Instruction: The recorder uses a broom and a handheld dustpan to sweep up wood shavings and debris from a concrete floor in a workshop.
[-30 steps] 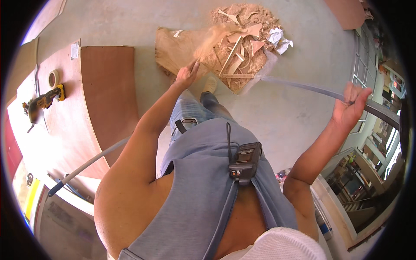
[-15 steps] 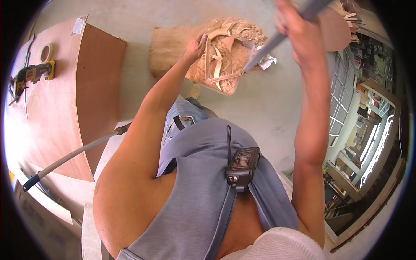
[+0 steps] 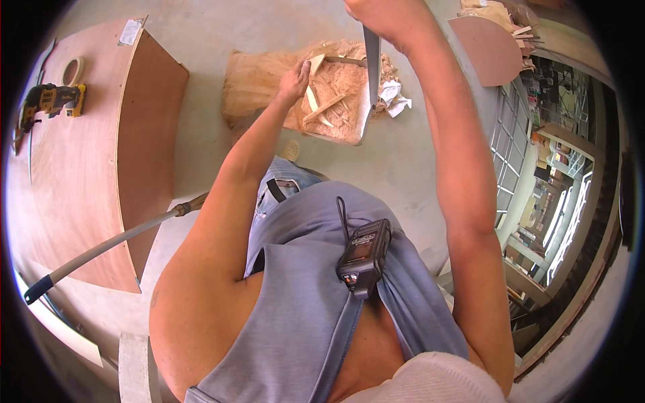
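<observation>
My right hand (image 3: 379, 15), partly cut off by the top edge, is closed on the grey handle (image 3: 372, 67) of what looks like a dustpan. The handle runs down to the right side of the pan (image 3: 365, 124). Reddish sawdust (image 3: 339, 82) fills the pan, with pale wood offcuts (image 3: 325, 107) lying on top. At the pan's left side my left hand (image 3: 293, 82) has its fingers stretched out, against or beside a pale wood scrap (image 3: 315, 64). Under and left of the pan lies a brown sack-like sheet (image 3: 252, 80); its form is partly hidden.
A plywood box (image 3: 151, 127) stands at left, carrying a yellow-and-black power tool (image 3: 52, 101) and a tape roll (image 3: 73, 71). A broom-like pole (image 3: 101, 248) leans near my left arm. Crumpled white paper (image 3: 394, 97) lies right of the pan. A round board (image 3: 487, 50) sits at far right.
The handle has swung from slanting right to nearly upright as my right hand moved left. Fewer wood offcuts show on the sawdust. My left hand has moved slightly left and down.
</observation>
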The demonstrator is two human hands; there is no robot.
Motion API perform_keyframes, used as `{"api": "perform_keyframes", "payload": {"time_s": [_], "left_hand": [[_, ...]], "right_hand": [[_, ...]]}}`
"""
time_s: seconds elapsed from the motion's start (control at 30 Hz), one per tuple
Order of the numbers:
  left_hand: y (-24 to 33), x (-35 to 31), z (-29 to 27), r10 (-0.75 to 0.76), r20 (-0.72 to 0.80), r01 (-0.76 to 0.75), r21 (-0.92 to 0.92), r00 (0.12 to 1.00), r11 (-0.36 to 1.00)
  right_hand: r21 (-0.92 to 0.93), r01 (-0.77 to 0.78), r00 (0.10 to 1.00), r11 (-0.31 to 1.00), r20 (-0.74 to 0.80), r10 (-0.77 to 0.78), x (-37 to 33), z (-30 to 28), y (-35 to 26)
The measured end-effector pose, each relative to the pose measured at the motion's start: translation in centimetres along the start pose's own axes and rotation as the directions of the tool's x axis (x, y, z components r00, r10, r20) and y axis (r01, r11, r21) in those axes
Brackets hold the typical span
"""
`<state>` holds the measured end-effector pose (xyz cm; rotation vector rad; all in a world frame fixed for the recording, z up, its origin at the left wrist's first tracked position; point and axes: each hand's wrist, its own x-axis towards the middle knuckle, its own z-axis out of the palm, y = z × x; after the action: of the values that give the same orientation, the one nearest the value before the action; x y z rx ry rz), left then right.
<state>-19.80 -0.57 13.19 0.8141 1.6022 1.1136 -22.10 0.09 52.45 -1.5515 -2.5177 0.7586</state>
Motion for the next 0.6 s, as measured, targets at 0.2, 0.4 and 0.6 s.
{"api": "perform_keyframes", "payload": {"time_s": [0.2, 0.4, 0.6], "left_hand": [[-1.2, 0.3, -0.3, 0.051, -0.056, -0.054, -0.058, 0.997, 0.997], [-2.0, 0.6, -1.0, 0.075, -0.093, -0.076, -0.007, 0.993, 0.997], [1.1, -0.6, -0.9, -0.045, -0.015, 0.043, -0.121, 0.999, 0.992]], "right_hand": [[-0.088, 0.080, 0.996, 0.993, -0.024, -0.082, 4.0, 1.5, -0.6], [-0.249, 0.086, 0.996, 0.965, -0.004, -0.090, 7.3, 2.9, -3.1], [-0.239, 0.264, 0.964, 0.935, 0.083, -0.251, 8.2, 5.0, -3.2]]}}
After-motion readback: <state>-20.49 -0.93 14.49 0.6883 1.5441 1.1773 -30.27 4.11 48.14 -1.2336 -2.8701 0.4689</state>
